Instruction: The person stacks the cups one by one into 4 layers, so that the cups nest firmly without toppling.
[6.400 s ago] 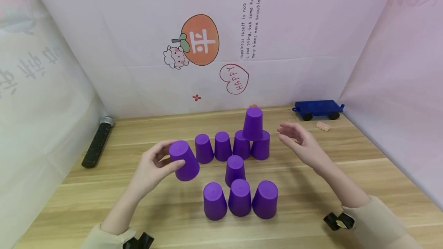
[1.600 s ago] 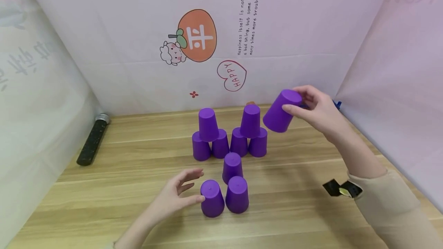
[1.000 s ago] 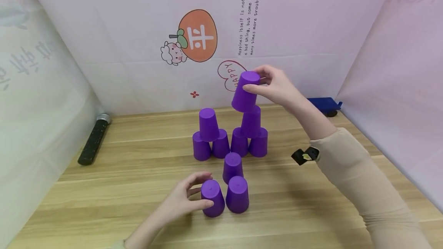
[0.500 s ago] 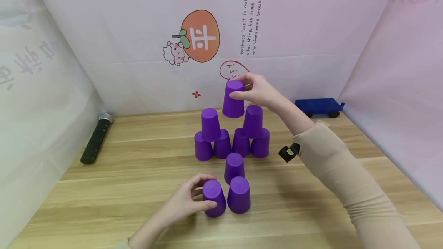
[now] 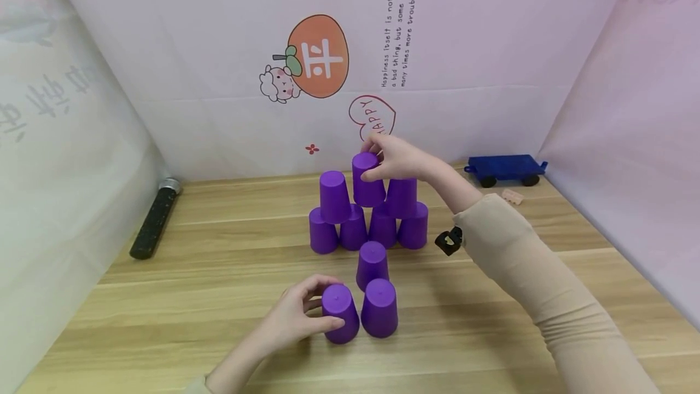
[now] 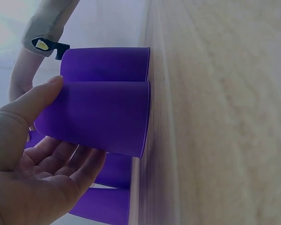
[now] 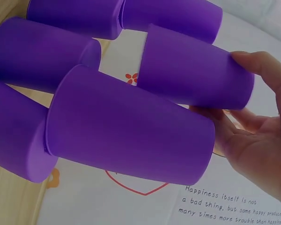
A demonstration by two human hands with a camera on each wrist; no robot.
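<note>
My right hand (image 5: pixel 401 160) pinches an upside-down purple cup (image 7: pixel 196 70) between thumb and fingers. That cup sits between two second-row cups, the left one (image 5: pixel 334 198) and the right one (image 5: pixel 403 199), its lower rim close over the middle of the bottom row. Each second-row cup stands across a pair of bottom-row cups (image 5: pixel 324 233). Nearer the front, my left hand (image 5: pixel 290 320) has its thumb and fingers round another upside-down purple cup (image 6: pixel 96 115), which stands on the table. Beside it are a purple cup (image 5: pixel 380 309) and, just behind, one more (image 5: pixel 372 267).
A black microphone (image 5: pixel 155 221) lies at the left of the wooden table (image 5: pixel 208 297). At the back right stand a blue toy wagon (image 5: pixel 505 168) and a small pinkish block (image 5: pixel 512 197). A printed white cloth (image 5: pixel 219 65) rises behind the table.
A cup from my left hand now tops the left pair. My right hand took the front right cup and lowered it between the second-row cups. My left hand closed round the front left cup.
</note>
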